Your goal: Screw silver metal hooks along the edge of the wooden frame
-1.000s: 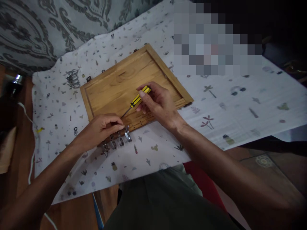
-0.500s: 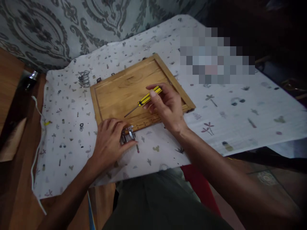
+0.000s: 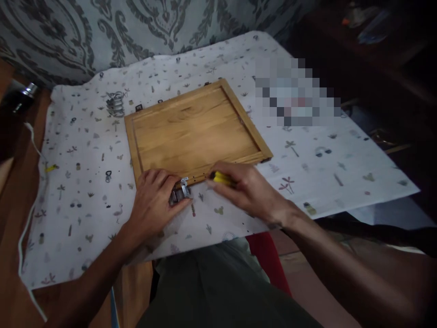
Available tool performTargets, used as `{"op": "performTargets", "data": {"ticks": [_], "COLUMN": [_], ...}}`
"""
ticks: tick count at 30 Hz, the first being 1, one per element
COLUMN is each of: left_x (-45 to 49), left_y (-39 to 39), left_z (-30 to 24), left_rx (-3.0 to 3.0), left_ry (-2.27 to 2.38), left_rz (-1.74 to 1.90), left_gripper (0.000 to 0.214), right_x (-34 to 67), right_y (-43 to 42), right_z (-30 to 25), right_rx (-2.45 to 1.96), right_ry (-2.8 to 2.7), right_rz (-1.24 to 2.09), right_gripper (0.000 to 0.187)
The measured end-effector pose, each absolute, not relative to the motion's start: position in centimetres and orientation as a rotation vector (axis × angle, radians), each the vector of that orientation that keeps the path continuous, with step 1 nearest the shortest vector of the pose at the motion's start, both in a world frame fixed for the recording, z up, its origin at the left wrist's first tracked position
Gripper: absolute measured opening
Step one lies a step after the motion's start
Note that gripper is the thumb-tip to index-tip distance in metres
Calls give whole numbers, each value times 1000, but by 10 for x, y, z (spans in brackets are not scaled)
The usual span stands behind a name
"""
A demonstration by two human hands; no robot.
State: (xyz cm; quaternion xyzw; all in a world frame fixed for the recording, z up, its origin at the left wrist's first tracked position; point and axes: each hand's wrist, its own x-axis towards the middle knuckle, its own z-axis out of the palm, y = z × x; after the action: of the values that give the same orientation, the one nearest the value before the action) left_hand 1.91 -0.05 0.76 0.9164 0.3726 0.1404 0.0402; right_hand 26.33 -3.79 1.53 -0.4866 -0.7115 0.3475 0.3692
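Note:
A wooden board (image 3: 194, 130) with a raised rim lies on a patterned white cloth (image 3: 85, 191). My left hand (image 3: 153, 205) is closed over small metal hooks (image 3: 180, 193) at the board's near edge. My right hand (image 3: 247, 191) grips a yellow-handled screwdriver (image 3: 221, 178), held low and level, its tip pointing left at the near edge beside the hooks. A row of small holes runs along that edge.
A heap of spare metal hooks (image 3: 115, 104) lies on the cloth beyond the board's far left corner. A dark bottle (image 3: 15, 107) and a white cord (image 3: 34, 141) are at the left on the wooden surface. A patterned fabric hangs behind.
My right hand has come down from above the board to its near edge, laying the screwdriver level. My left hand has shifted from the edge onto the hooks and stays there.

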Motion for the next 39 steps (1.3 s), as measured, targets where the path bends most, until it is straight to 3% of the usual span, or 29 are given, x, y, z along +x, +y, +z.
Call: {"op": "performTargets", "data": {"ticks": [2, 11, 29, 39], "left_x": [19, 17, 15, 17], "left_y": [0, -2, -3, -4], "left_z": [7, 2, 2, 0], "left_rx": [2807, 2762, 2742, 2734], "left_ry": [1126, 1134, 1111, 1141], "left_rz": [461, 463, 496, 474], "left_gripper": [33, 36, 39, 36], "right_x": [255, 238, 242, 252], "right_y": [-42, -35, -31, -28], "right_z": [7, -10, -17, -9], "right_rx": [-1249, -1199, -1173, -1156], "right_ry": [-2136, -2526, -2614, -2431], "right_rz": [705, 290, 210, 553], "right_gripper": [13, 27, 15, 16]}}
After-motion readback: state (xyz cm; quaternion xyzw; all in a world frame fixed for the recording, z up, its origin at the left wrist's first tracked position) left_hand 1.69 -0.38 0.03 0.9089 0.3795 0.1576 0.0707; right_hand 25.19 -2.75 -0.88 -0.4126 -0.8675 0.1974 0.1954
